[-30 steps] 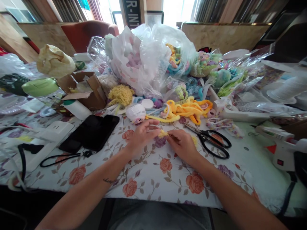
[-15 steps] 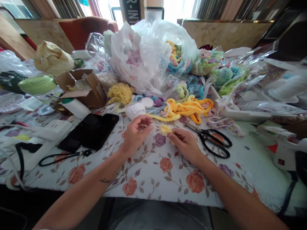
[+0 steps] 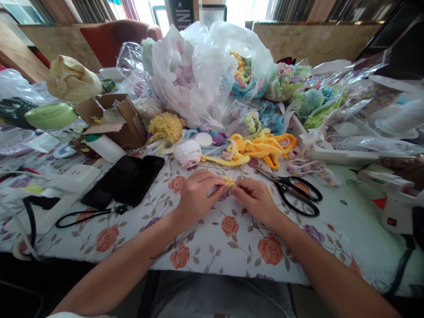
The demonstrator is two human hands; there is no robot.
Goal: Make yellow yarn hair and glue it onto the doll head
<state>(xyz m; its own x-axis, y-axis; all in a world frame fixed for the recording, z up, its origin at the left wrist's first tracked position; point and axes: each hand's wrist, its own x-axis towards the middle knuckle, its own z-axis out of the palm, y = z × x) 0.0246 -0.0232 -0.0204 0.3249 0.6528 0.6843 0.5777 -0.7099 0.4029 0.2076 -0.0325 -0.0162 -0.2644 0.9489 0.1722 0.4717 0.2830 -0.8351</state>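
Note:
Both hands meet over the floral tablecloth (image 3: 232, 238) at the table's middle. My left hand (image 3: 198, 193) and my right hand (image 3: 254, 198) pinch a small fluffy yellow yarn piece (image 3: 228, 181) between their fingertips, fingers curled. Black scissors (image 3: 294, 189) lie just right of my right hand. A heap of yellow and orange fuzzy strips (image 3: 261, 148) sits just beyond the hands, beside a small white doll head (image 3: 187, 153).
A black phone (image 3: 127, 179) with a lanyard lies at left, near a torn cardboard box (image 3: 112, 119) and a white power strip (image 3: 66, 185). Big clear plastic bags (image 3: 205, 75) of pastel plush parts fill the back. A white glue gun (image 3: 391, 194) rests at right.
My left hand lifted away from the yellow piece half a second ago, then came back down; both hands now pinch it together low over the cloth.

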